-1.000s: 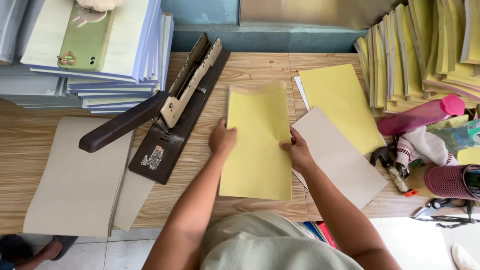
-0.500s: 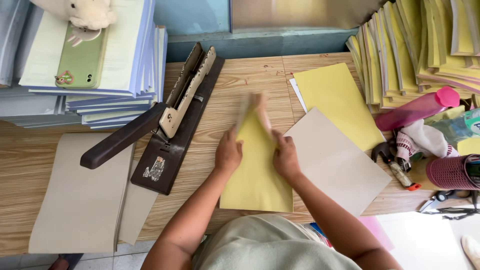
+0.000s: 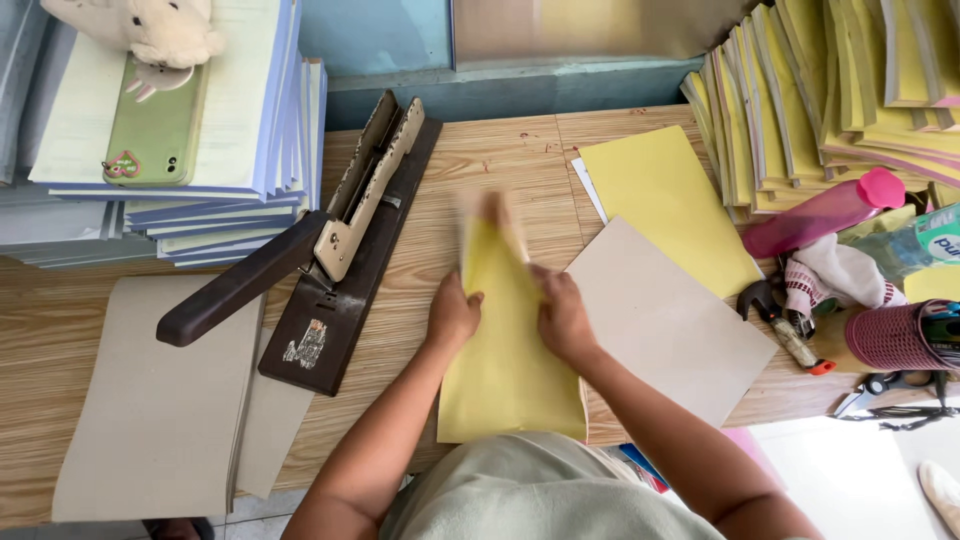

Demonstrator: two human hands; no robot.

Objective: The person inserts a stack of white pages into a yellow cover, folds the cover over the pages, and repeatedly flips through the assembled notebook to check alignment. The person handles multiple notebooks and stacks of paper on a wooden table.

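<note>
both hands fold a yellow paper cover (image 3: 505, 370) on the wooden table (image 3: 480, 160); left hand (image 3: 453, 315) and right hand (image 3: 562, 318) press closed-fingered on its edges. the sheet appears light, flexible, easily creased, best held along the side edges.

A yellow sheet (image 3: 505, 370) lies on the wooden table just in front of the person, long side running away from them; its near half rests flat, the near edge at the table's edge; its far half is lifted and pinched inward — folding lengthwise — and the raised far end is blurred; plain, unmarked paper.
</note>
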